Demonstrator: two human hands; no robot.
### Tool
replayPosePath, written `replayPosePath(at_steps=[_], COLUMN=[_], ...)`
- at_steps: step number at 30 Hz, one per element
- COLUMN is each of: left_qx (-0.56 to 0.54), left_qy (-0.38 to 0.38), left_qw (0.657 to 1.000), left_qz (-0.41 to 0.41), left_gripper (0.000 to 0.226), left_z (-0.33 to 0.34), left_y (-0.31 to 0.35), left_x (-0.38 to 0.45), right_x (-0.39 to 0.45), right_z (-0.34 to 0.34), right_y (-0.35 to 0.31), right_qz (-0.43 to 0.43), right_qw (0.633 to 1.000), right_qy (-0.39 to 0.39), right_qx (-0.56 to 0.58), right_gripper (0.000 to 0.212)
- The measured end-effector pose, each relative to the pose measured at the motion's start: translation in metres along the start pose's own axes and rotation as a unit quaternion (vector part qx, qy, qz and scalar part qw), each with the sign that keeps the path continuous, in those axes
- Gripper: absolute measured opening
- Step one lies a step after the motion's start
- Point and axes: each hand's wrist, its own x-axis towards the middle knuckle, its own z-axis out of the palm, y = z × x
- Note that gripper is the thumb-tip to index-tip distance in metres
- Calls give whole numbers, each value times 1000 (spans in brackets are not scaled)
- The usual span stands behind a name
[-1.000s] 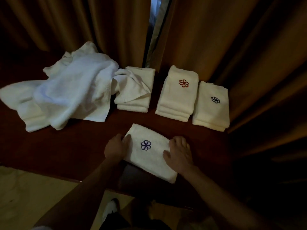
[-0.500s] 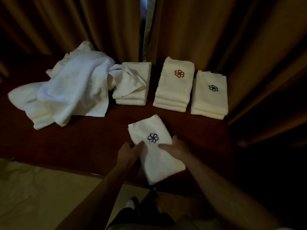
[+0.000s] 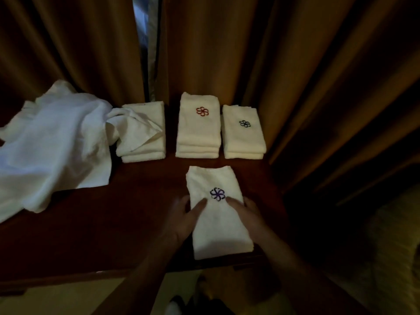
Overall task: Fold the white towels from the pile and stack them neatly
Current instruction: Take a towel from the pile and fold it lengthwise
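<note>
Folded towel (image 3: 218,214) pinched at both edges by left hand (image 3: 181,220) and right hand (image 3: 248,215); best lifted level, squared onto far stack (image 3: 243,133).

Folded white towel (image 3: 218,214) with purple flower lies before three folded stacks (image 3: 198,126), loose pile (image 3: 52,144) left

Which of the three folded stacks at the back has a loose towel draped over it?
The leftmost stack, beside the unfolded pile; the red-flower stack and dark-flower stack have clean tops.
</note>
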Motion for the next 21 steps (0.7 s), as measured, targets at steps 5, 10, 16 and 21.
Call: replayPosePath(at_steps=[5,10,16,21], left_qx=[-28,-34,-6,-1], left_qy=[-13,-6,5,44], left_qw=[999,997,996,995], left_qz=[42,69,92,86], left_gripper=[37,50,45,40], left_z=[26,55,86,116], left_y=[43,102,153,182], left_x=[21,61,120,191], right_x=[3,31,99,168], right_z=[-32,-57,-81,-97], right_y=[-35,-85,-136,-177], right_qz=[-56,-90,-90,-93], right_qw=[996,991,989,989], right_qy=[27,51,61,51], right_qx=[65,78,98,101], right_gripper=[35,59,46,39])
